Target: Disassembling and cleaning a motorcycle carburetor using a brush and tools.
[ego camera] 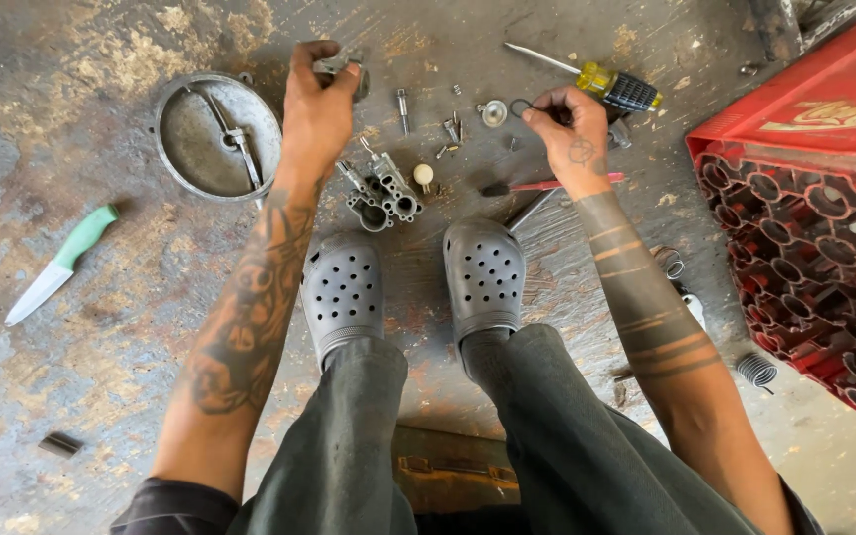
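My left hand (317,99) grips a small grey metal part (347,71) above the floor. My right hand (569,129) pinches a thin black rubber ring (523,105) between thumb and fingers. Between the hands, on the stained concrete, lie small screws and pins (451,127), a bolt (403,107) and a round metal cap (493,112). A grey metal carburettor body (380,193) and a small cream knob (424,175) rest just in front of my grey clogs (344,287).
A round metal cover (218,134) lies at the left. A knife with a green handle (59,264) is farther left. A yellow-and-black screwdriver (606,85) and a red-handled tool (552,185) lie near my right hand. A red bottle crate (809,188) stands at the right, springs (756,370) beside it.
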